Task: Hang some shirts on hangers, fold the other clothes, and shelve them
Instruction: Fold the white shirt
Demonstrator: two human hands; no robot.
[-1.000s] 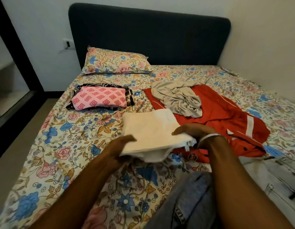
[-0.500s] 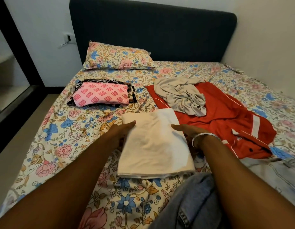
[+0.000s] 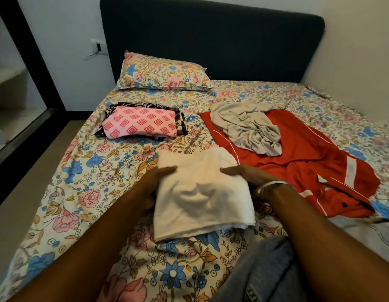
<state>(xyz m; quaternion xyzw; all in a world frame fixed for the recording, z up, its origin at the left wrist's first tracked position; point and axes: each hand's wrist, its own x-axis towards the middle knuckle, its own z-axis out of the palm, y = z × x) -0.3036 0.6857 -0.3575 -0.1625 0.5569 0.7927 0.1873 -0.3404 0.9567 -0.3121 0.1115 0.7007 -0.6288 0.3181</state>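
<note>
Folded white cloth (image 3: 200, 192) lifted

The left hand (image 3: 153, 188) and right hand (image 3: 248, 177) gripped its side edges; level support would have kept the folds intact above the bed (image 3: 80, 171).

No readable text, numbers or brand names anywhere. Only candidates: small round badge (image 3: 265, 208) on the red shirt (image 3: 298, 158), near its lower edge just beside the right wrist, red and white, too blurred to read. Dark small tag or button (image 3: 344, 205) near the shirt's collar, no lettering discernible. Jeans (image 3: 265, 277) at bottom edge show a patch with marks (image 3: 252, 297), cut off and illegible. Wall socket (image 3: 98, 47) left of the headboard carries no legible markings.
</note>
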